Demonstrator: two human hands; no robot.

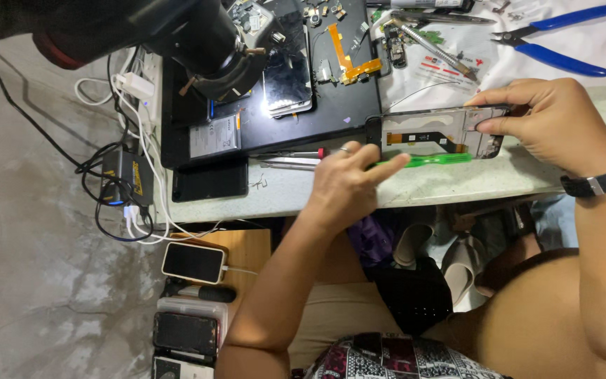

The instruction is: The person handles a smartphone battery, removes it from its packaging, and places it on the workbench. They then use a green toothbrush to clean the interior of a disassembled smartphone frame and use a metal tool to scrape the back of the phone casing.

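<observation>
Here, an opened phone frame (443,133) is pinched by the right hand (555,123) — a green pry tool (436,160) is gripped against its edge by the left hand (348,184).

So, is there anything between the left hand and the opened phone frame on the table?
Only the green pry tool that the left hand itself holds against the frame's near edge. The right hand grips the phone frame at its other end. Nothing else visible lies between them.

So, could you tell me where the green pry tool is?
The green pry tool lies along the opened phone frame's lower edge, held by the left hand.
</observation>
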